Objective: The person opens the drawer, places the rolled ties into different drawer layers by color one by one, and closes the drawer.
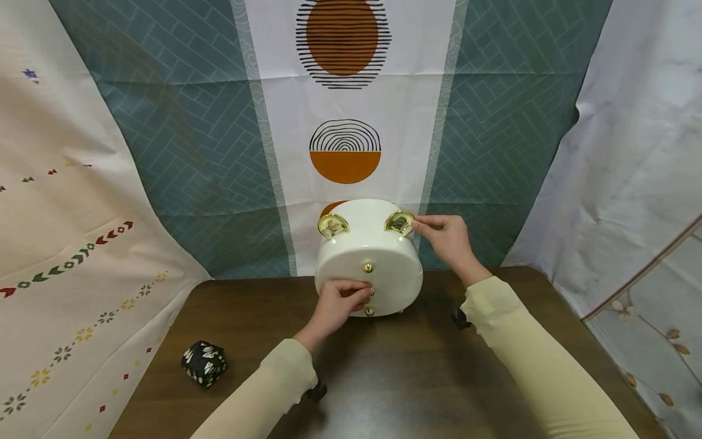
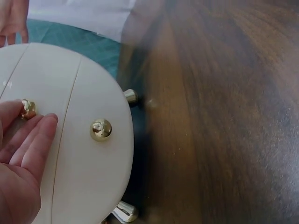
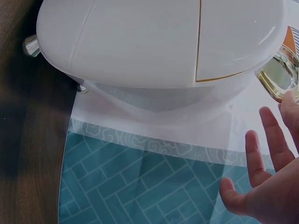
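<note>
A white, rounded jewelry box (image 1: 351,259) shaped like a twin-bell alarm clock stands on the table. Three gold knobs run down its front, and seams in the left wrist view divide that front into drawers. Thumb and fingers of my left hand (image 1: 334,305) pinch the middle gold knob (image 2: 29,110). Below it, the bottom knob (image 2: 100,129) is untouched. My right hand (image 1: 446,239) pinches the outer edge of the right gold bell (image 1: 400,222), its other fingers spread in the right wrist view. The left gold bell (image 1: 333,226) sits free on top.
A black pouch-like bundle (image 1: 204,363) with white marks lies at the left of the brown table (image 1: 395,378). Behind the box hangs a teal and white cloth (image 1: 219,146) with orange circles. Patterned cloths hang on both sides. Short gold feet (image 2: 125,211) hold the box up.
</note>
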`<state>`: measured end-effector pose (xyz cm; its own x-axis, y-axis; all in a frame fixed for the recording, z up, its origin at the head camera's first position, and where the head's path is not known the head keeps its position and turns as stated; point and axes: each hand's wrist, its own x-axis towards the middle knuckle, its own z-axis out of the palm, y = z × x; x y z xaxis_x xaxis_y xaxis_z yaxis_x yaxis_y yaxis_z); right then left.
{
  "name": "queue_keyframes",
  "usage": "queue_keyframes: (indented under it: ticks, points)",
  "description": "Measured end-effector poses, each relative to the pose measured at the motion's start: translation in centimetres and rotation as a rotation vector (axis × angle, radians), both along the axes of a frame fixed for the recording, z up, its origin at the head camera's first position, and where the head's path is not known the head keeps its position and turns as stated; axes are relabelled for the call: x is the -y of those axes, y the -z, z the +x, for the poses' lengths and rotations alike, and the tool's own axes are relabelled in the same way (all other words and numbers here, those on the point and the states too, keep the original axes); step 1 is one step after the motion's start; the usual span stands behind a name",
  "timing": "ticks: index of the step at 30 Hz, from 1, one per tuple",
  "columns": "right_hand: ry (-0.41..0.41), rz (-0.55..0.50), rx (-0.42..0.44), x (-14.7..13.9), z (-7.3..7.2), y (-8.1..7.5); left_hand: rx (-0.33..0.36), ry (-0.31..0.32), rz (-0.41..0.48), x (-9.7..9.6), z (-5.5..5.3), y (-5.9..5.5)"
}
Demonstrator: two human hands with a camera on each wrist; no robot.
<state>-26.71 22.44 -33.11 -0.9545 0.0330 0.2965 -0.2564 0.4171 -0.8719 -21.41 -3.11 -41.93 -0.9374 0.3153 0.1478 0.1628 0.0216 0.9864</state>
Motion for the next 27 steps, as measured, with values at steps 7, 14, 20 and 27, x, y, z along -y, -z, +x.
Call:
queue_keyframes:
  ticks: [7,14,20,27]
  points:
    - [0.023,-0.02,-0.008,-0.1,-0.1,0.0,-0.045,-0.111,0.052,-0.5,-0.1,3.1]
    - [0.005,-0.081,-0.051,-0.2,-0.3,-0.3,-0.054,-0.195,0.077,-0.1,0.9,4.7]
    - [-0.001,-0.082,-0.073,-0.1,-0.4,-0.3,-0.024,-0.163,-0.009,0.1,1.2,4.0]
    - [0.001,-0.094,-0.065,0.2,-0.4,-0.1,0.021,-0.091,-0.075,0.2,1.6,3.6]
